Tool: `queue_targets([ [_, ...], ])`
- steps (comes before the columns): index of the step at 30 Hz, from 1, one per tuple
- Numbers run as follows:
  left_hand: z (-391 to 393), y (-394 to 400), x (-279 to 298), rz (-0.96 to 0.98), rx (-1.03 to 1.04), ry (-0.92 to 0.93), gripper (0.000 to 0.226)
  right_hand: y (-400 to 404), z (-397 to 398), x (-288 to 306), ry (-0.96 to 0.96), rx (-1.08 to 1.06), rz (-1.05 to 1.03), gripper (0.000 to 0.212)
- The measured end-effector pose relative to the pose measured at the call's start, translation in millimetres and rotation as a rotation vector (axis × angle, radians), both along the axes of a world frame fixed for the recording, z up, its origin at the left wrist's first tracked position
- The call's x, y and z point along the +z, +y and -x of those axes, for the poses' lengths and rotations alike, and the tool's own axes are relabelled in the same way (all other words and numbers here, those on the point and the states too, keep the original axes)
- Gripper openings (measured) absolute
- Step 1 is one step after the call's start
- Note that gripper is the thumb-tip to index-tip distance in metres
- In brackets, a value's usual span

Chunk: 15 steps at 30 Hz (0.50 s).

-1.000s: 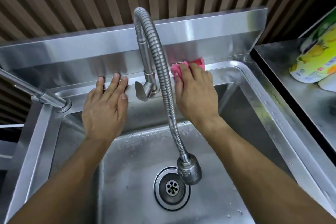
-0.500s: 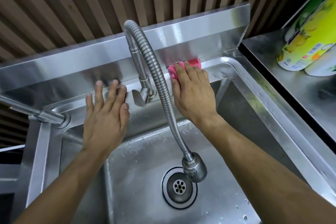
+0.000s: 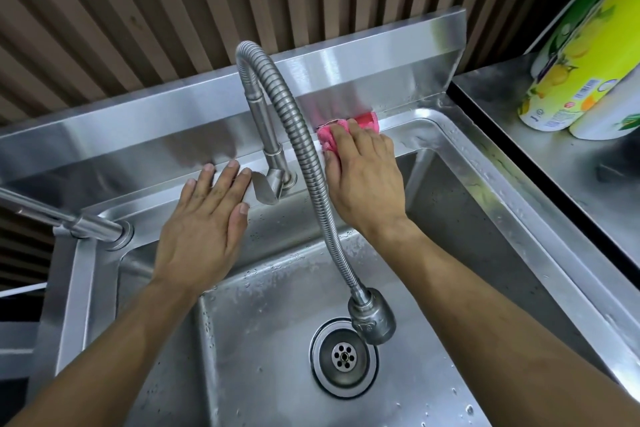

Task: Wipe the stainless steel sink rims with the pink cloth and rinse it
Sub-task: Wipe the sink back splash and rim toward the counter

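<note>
Sink rim (image 3: pixel 412 121) at the back, below the steel splashback (image 3: pixel 346 69), carries both hands. The gooseneck tap (image 3: pixel 311 163) arcs between them, likely why the wiping is on its right. The left hand (image 3: pixel 204 229) lies flat, fingers straight, seemingly as a brace. The right hand (image 3: pixel 367 177) presses the pink cloth (image 3: pixel 363 121) onto the rim, fingers extended over it.

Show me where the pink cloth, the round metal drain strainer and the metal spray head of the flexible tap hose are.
pink cloth (image 3: pixel 363 121): head view, on its far folded edge beyond the fingers.
round metal drain strainer (image 3: pixel 344 356): head view, on its perforated centre.
metal spray head (image 3: pixel 373 320): head view, on its rounded body.
</note>
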State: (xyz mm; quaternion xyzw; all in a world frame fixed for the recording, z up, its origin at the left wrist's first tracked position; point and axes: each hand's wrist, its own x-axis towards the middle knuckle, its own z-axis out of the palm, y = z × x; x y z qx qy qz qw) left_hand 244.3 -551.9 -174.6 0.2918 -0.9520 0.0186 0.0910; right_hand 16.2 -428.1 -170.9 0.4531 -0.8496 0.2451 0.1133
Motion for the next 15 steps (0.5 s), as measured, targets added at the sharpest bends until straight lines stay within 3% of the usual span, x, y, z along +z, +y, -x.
queue_targets([
  [5, -0.1, 2.2, 2.7, -0.026, -0.006, -0.007, 0.053, 0.6, -1.3, 0.1, -0.018, 0.004, 0.026, 0.043],
  [8, -2.1, 10.6, 4.5, -0.036, -0.007, 0.092, 0.055, 1.2, -0.8, 0.4, -0.007, 0.019, 0.057, 0.042],
  [11, -17.2, 60.3, -10.7, -0.031, -0.143, 0.273, 0.049, 4.8, 2.8, 0.6, 0.002, 0.054, 0.039, 0.042],
  [15, -19.0, 122.4, -24.8, -0.063, -0.33, 0.353, 0.036, 7.8, 8.7, -0.2, 0.006, 0.095, 0.024, 0.043],
])
